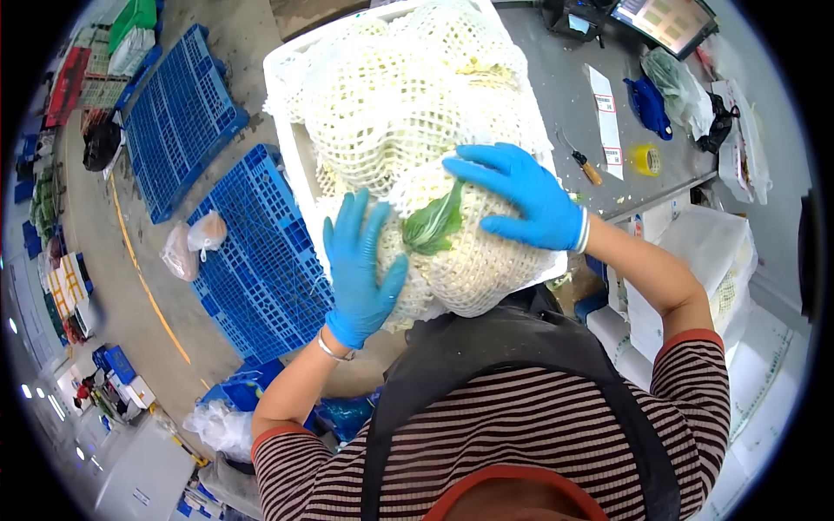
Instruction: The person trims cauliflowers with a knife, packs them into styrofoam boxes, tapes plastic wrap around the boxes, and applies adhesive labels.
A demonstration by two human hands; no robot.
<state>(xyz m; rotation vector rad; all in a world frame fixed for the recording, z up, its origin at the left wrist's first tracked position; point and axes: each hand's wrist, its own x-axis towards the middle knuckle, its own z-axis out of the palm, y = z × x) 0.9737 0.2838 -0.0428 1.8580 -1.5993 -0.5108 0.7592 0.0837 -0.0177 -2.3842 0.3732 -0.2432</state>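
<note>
A white foam box (301, 178) in front of me is heaped with pale heads, apparently cauliflowers (382, 95), in white foam netting. The nearest netted cauliflower (495, 260) bulges at the box's near end, and a loose green leaf (434, 221) lies on top of it. My left hand (358, 269), in a blue glove, rests against its left side with fingers spread. From the right, my blue-gloved right hand (530, 200) lies over the netting with fingers stretched apart. Neither hand is closed around anything. The head's underside is hidden.
Right of the box, a grey table (556, 95) carries a screwdriver-like tool (588, 168), yellow tape (645, 160), a label strip (605, 122), a blue cloth-like item (649, 106) and a screen (667, 24). Blue pallets (261, 252) lie on the floor at left, with bagged items (193, 246) beside them.
</note>
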